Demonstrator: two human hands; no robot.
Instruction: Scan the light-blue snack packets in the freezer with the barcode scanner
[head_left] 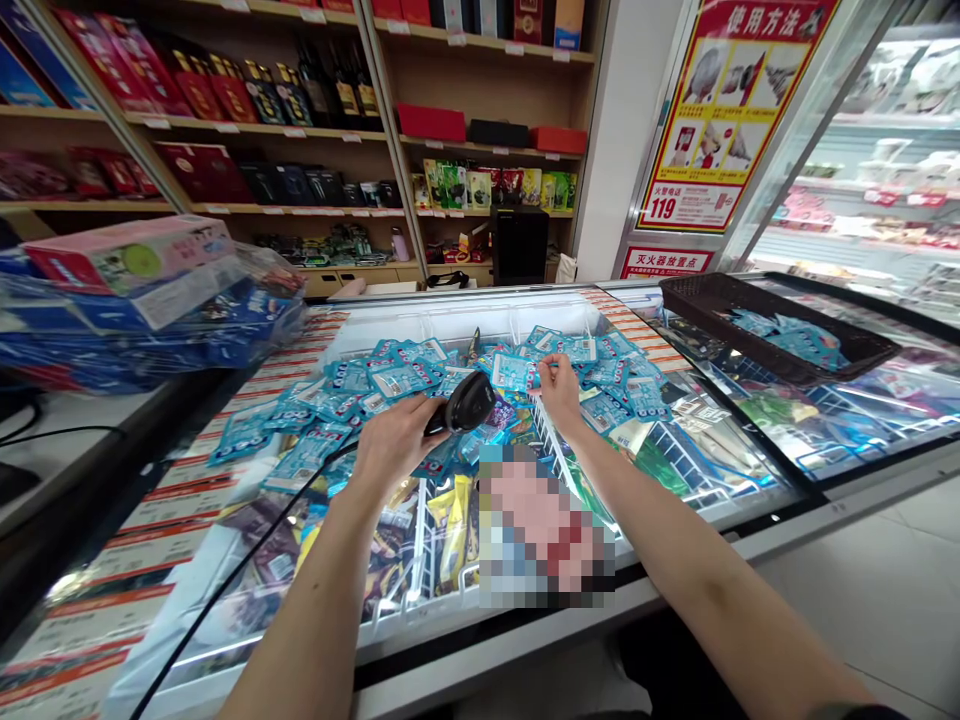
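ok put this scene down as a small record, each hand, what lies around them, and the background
left hand: gripping a black scanner
right hand: pinching a blue packet at its edge
nearby: many similar packets scattered on the glass top of a freezer
far right: dark basket holding more blue packets
far left: pink box on top of a stack
background: shelves of goods; red and yellow poster reading 119
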